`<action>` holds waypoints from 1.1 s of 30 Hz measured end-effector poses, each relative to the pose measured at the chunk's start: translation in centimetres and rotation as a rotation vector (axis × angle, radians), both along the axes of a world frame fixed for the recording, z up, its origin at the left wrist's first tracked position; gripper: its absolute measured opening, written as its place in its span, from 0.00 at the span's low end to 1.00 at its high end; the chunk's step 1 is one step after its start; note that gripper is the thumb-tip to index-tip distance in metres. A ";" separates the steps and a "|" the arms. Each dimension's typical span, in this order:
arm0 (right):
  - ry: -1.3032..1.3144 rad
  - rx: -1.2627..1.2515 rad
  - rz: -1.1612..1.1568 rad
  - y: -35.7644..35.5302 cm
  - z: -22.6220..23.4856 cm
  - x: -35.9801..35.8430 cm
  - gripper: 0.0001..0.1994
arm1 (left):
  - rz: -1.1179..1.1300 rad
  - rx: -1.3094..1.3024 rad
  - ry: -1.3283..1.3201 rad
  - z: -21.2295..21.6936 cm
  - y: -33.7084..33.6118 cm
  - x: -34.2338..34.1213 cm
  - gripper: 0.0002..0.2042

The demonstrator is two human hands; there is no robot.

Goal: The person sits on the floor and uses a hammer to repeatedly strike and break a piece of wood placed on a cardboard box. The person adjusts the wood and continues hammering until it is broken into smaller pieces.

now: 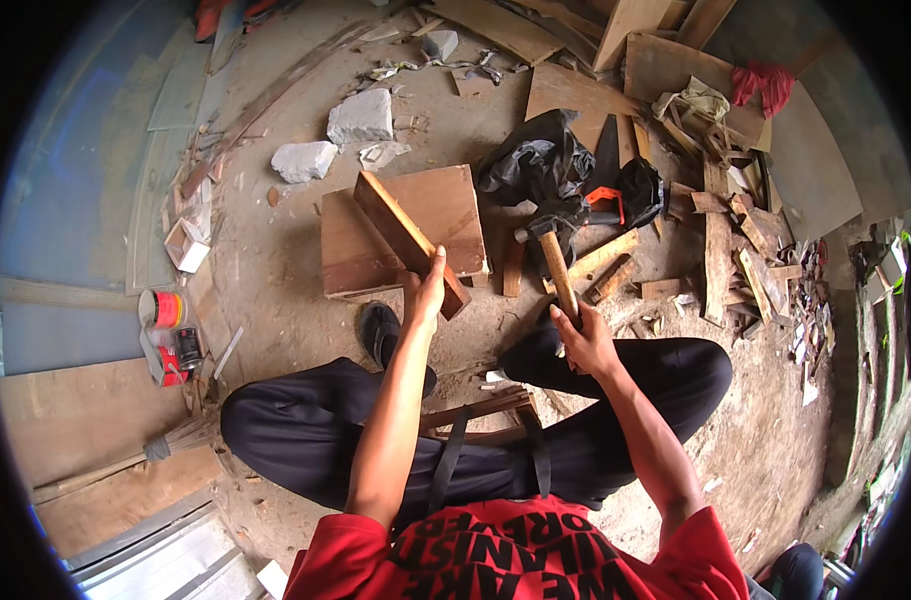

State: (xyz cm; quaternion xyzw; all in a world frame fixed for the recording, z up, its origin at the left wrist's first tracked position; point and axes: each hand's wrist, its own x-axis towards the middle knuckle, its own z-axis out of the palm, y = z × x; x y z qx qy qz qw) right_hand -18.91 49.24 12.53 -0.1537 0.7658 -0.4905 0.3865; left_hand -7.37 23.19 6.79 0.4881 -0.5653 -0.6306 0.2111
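Observation:
My left hand is closed around the lower end of a short wooden board, which is held on edge and slanted. Beneath that board is a brown wooden box, its broad face up; whether the two touch is hard to tell. In my right hand a hammer is gripped by its wooden handle, the head pointing away from me. The hammer head is apart from the board, to its right.
Beyond the hammer lie black plastic bags and an orange-handled saw. Wood scraps pile up at the right. White blocks rest at the far left. Red containers stand by the left wall. My legs flank a small wooden seat.

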 end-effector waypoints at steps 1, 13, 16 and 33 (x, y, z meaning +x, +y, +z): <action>0.006 0.010 0.004 -0.1 0.2 0.1 0.19 | -0.011 0.013 -0.057 -0.5 -0.2 0.2 0.45; -0.017 0.009 -0.101 0.1 -0.1 0.0 0.22 | -1.124 -1.226 -0.451 5.5 -8.3 0.0 0.45; 0.057 0.031 -0.071 0.2 -0.2 -0.1 0.23 | -1.272 -1.347 -0.339 2.8 -9.8 -1.1 0.45; 0.658 -0.095 0.026 -1.7 -0.4 1.2 0.14 | -0.525 -1.390 -0.220 -2.5 -4.5 -4.1 0.39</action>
